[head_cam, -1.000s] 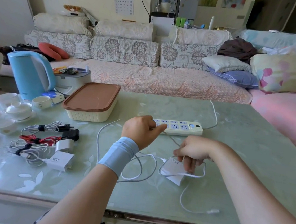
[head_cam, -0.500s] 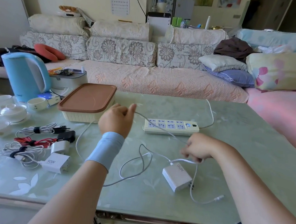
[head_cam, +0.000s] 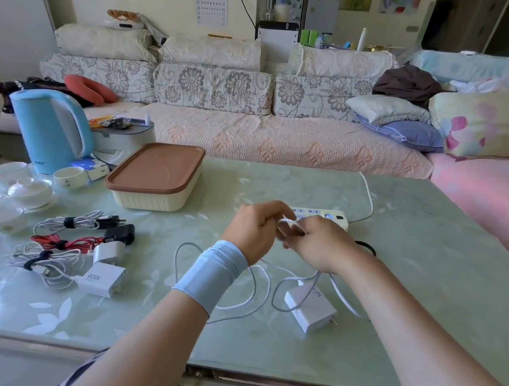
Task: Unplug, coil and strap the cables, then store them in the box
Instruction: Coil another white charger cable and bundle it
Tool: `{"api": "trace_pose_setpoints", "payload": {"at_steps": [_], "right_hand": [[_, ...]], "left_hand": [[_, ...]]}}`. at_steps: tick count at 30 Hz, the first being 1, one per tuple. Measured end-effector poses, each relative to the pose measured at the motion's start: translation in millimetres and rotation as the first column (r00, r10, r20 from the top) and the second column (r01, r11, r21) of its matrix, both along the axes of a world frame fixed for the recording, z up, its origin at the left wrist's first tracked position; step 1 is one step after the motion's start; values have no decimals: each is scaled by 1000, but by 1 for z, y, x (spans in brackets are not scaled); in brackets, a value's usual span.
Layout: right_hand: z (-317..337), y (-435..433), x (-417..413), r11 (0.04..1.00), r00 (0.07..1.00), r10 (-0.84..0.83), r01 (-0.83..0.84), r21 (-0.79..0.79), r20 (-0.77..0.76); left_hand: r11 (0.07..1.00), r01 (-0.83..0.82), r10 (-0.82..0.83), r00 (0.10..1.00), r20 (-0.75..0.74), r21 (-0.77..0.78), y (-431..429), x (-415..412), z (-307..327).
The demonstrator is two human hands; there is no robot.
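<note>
white cable (head_cam: 287, 222) was pinched by the curled left hand (head_cam: 252, 233) and right hand (head_cam: 319, 245), knuckles touching, its slack trailing toward six o'clock to the charger (head_cam: 310, 308), nearer the right.

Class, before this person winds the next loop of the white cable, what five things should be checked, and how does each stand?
1. White charger unplugged from power strip: ok, it lies loose on the table.
2. Left hand and right hand both grip white cable: ok.
3. Slack free of knots: cannot tell, loops overlap.
4. Black strap within reach: ok, beside the right wrist.
5. Box open for storing: not ok, brown lid is on.
</note>
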State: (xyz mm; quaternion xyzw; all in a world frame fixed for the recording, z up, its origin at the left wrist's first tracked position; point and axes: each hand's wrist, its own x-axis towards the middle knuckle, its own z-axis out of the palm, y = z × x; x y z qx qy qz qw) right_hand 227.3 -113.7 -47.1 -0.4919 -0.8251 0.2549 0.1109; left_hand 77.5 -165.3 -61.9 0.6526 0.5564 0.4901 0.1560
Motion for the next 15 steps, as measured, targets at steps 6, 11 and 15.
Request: {"api": "trace_pose_setpoints", "payload": {"at_steps": [6, 11, 15], "right_hand": [[-2, 0, 6, 990, 999, -1, -4, 138, 35], [-10, 14, 19, 997, 999, 41, -40, -61, 5], [-11, 14, 25, 989, 997, 54, -47, -137, 49]], "left_hand": [[978, -171, 141, 962, -234, -116, -2, -23, 11], [912, -407, 390, 895, -216, -41, -3, -55, 5], [767, -642, 633, 759, -156, -9, -3, -71, 1]]}}
